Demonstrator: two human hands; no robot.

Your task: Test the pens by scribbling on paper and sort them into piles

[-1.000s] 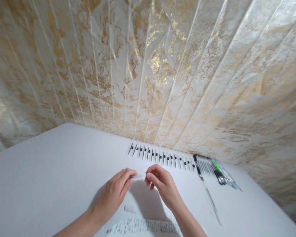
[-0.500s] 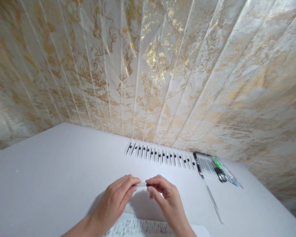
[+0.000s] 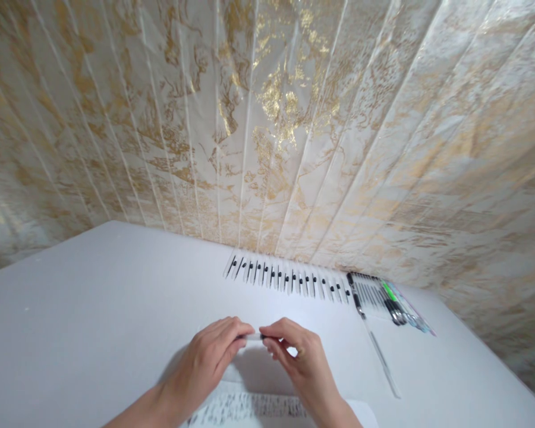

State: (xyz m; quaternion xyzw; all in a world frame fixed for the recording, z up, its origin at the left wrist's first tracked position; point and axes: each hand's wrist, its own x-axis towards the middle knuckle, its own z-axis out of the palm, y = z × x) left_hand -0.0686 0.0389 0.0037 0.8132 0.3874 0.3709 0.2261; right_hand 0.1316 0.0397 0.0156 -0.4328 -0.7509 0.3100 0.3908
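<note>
Between my two hands lies a slim whitish pen (image 3: 252,337), level, with a dark part at its right end. My left hand (image 3: 214,352) pinches its left end, thumb and fingers closed. Around the dark right end, the thumb and fingertips of my right hand (image 3: 296,355) are closed, so most of that part is hidden. Below the hands a white sheet (image 3: 249,409) with rows of dark marks lies on the table, partly covered by my right wrist.
Clear pen parts (image 3: 288,279) with black bits stand in a long row near the wall. Farther right are a clear case (image 3: 370,294) of thin refills, several pens including a green one (image 3: 389,292), and a long clear strip (image 3: 384,362). A gold-patterned covering (image 3: 267,119) borders the white table (image 3: 116,285).
My right fingers have moved slightly left along the pen and now cover more of its dark end. The left hand keeps its pinch. The whole view has shifted a little.
</note>
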